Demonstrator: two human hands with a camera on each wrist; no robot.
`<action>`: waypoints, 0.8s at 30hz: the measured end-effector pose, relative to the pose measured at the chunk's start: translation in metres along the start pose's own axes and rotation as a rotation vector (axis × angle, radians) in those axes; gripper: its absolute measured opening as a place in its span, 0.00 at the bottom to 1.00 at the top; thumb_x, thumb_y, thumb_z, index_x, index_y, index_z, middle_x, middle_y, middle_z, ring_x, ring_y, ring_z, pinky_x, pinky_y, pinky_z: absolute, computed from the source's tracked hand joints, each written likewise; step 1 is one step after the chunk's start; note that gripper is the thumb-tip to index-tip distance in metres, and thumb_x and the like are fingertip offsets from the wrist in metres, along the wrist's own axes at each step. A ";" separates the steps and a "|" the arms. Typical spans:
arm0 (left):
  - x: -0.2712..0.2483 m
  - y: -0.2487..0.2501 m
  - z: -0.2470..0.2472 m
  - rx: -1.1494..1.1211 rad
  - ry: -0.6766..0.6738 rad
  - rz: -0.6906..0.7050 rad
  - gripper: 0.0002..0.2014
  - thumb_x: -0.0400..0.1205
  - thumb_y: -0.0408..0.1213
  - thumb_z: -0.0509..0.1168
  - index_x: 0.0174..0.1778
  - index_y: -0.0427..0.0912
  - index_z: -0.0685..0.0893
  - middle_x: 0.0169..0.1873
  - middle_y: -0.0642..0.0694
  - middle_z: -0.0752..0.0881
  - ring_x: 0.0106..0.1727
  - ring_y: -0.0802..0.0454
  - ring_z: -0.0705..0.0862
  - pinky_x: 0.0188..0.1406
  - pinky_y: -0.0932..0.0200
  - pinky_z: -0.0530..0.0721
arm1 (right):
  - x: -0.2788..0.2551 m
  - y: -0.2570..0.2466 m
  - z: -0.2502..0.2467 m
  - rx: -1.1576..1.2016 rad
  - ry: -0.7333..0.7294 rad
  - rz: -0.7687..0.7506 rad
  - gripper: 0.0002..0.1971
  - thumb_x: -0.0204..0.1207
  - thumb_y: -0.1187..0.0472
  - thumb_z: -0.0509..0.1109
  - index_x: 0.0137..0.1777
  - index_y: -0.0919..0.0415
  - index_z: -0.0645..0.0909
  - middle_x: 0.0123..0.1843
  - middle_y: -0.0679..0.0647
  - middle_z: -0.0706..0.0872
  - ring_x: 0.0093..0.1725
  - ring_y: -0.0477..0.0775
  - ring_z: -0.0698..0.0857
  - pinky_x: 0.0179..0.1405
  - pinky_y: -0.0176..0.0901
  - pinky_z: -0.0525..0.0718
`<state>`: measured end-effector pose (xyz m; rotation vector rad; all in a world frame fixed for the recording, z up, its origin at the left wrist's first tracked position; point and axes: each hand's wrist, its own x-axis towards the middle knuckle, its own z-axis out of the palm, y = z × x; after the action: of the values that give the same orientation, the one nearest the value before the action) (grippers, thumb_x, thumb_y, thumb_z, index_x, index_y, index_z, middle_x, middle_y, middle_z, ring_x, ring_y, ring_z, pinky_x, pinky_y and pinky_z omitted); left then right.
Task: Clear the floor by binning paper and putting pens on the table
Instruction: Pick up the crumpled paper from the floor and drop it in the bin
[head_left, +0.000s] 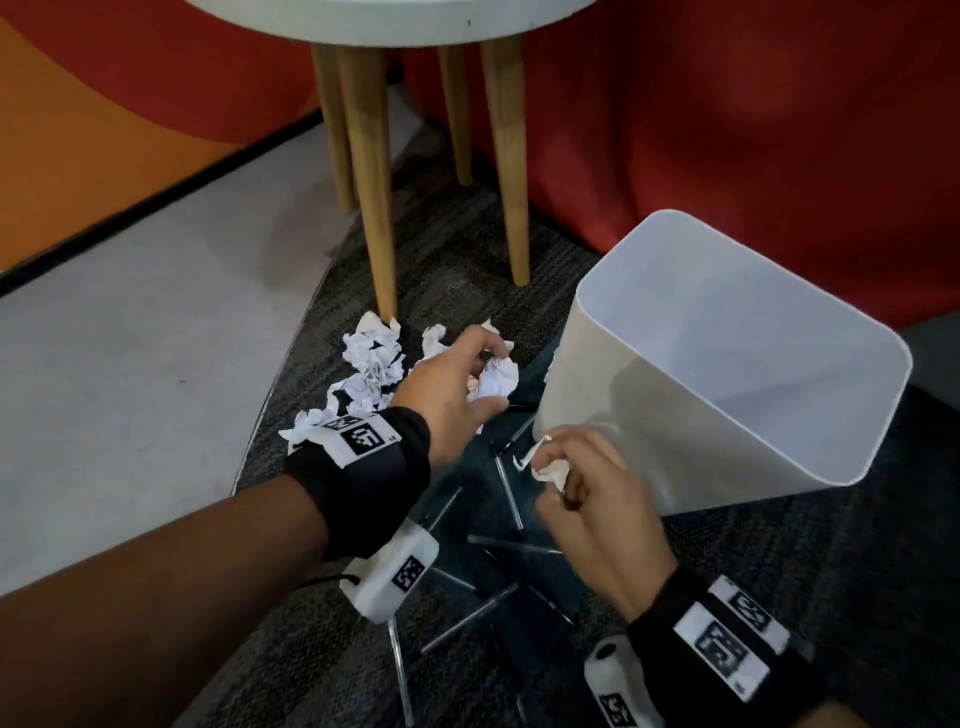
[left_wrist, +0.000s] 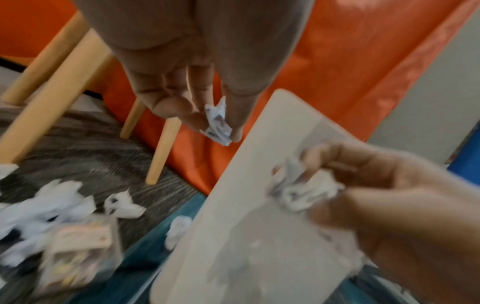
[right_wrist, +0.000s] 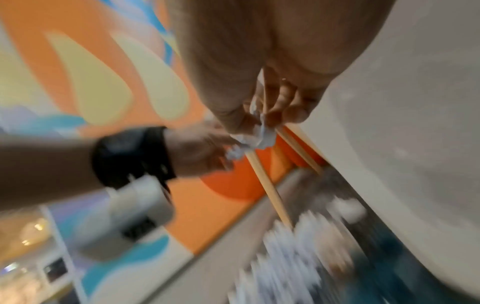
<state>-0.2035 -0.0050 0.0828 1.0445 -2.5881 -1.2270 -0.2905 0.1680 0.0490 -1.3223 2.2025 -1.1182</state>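
Observation:
My left hand (head_left: 467, 384) pinches a crumpled white paper ball (head_left: 497, 382) just left of the white bin (head_left: 727, 395); the left wrist view shows that paper ball (left_wrist: 218, 123) between thumb and fingers. My right hand (head_left: 587, 488) grips another crumpled paper (head_left: 545, 465) in front of the bin's near wall; the blurred right wrist view shows this paper (right_wrist: 255, 136) at the fingertips. More paper balls (head_left: 371, 364) lie on the carpet by a table leg. Several dark pens (head_left: 506, 486) lie scattered on the floor under my hands.
A round white table (head_left: 389, 21) on wooden legs (head_left: 371, 192) stands behind the paper pile. An orange-red wall and a red curtain (head_left: 727, 130) close off the back. Grey hard floor (head_left: 130, 338) lies left of the dark carpet.

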 end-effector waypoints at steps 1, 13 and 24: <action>0.001 0.008 -0.009 -0.006 0.009 0.019 0.16 0.82 0.39 0.67 0.63 0.55 0.71 0.53 0.53 0.77 0.37 0.64 0.75 0.42 0.63 0.71 | 0.005 -0.017 -0.016 0.015 0.064 -0.047 0.18 0.64 0.77 0.72 0.44 0.52 0.80 0.53 0.41 0.82 0.31 0.37 0.75 0.35 0.25 0.71; 0.019 0.079 -0.035 -0.184 0.203 0.314 0.21 0.79 0.37 0.71 0.63 0.54 0.72 0.45 0.66 0.78 0.51 0.66 0.80 0.54 0.55 0.82 | 0.072 -0.012 -0.103 -0.278 0.272 0.160 0.23 0.71 0.66 0.67 0.68 0.52 0.80 0.60 0.50 0.86 0.51 0.60 0.83 0.57 0.45 0.75; 0.057 0.131 -0.018 0.032 0.129 0.410 0.20 0.77 0.36 0.73 0.65 0.52 0.81 0.51 0.58 0.82 0.44 0.75 0.75 0.46 0.86 0.66 | 0.065 -0.014 -0.100 -0.140 0.443 0.138 0.21 0.74 0.63 0.68 0.66 0.49 0.73 0.57 0.44 0.79 0.56 0.56 0.79 0.60 0.62 0.77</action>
<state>-0.3111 0.0061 0.1770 0.5326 -2.5525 -0.9857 -0.3786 0.1547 0.1297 -1.0258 2.6837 -1.3246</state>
